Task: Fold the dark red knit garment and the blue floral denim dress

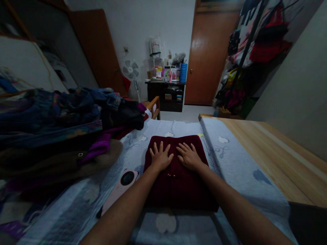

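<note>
The left grip [160,158] and right grip [189,157], a small gap between them, are spread with fingers fanned, palms down on the folded dark red cloth [176,195] directly beneath. Under the cloth and around the 2 grips lies a pale blue sheet [146,228] with heart shapes. Near the left grip, to its lower left, is a pink phone [118,191], with a clothes pile [58,112] farther left.
</note>
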`<state>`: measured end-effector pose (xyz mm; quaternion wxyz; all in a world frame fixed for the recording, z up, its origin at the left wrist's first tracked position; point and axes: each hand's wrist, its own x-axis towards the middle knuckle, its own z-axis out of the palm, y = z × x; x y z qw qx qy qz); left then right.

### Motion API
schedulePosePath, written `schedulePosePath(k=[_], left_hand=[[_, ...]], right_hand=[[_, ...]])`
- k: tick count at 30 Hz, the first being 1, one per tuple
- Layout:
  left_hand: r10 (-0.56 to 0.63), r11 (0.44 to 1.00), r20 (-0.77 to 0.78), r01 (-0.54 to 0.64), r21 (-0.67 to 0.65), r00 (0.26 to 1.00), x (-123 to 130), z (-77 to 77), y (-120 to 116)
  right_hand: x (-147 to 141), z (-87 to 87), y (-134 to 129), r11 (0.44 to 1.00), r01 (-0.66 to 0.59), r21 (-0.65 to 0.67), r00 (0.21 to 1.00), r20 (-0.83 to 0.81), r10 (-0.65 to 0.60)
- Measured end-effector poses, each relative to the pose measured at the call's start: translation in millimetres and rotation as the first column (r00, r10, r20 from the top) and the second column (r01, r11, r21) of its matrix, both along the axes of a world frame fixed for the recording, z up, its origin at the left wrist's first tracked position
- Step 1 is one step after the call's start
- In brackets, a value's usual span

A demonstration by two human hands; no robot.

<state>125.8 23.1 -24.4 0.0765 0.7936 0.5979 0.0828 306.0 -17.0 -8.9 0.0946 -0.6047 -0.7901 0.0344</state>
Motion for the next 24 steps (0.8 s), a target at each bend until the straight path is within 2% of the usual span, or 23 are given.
schedulePosePath(k=[7, 12, 16, 19, 21, 24], left_hand=[[0.001, 1.000, -0.011, -0.001, -0.004, 1.000, -1, -7.1, -2], [-0.002, 1.000, 0.002, 0.002, -0.031, 1.000, -1, -2.0, -1], [-0.080, 0.993, 0.038, 0.083, -0.086, 0.996, -3, 15.2, 2], [-0.192, 0.981, 0.040, 0.193, -0.029, 0.981, -4, 22.3, 4], [-0.216, 0.976, 0.022, 0.216, -0.028, 0.976, -3, 19.0, 3], [-0.191, 0.980, 0.011, 0.192, -0.051, 0.981, -3, 6.3, 1]], right_hand=[[19, -9.5, 16, 0.976, 0.203, 0.080, 0.975, 0.078, -0.209], [20, -1.7, 23, 0.959, 0.283, -0.033, 0.959, 0.041, -0.281], [9, 10.9, 17, 0.964, 0.244, -0.105, 0.968, -0.030, -0.248], [-7, 12.4, 7, 0.981, 0.155, -0.118, 0.985, -0.063, -0.163], [-15, 8.8, 2, 0.984, 0.140, -0.114, 0.987, -0.066, -0.148], [-21, 0.4, -1, 0.986, 0.151, -0.071, 0.986, -0.054, -0.155]])
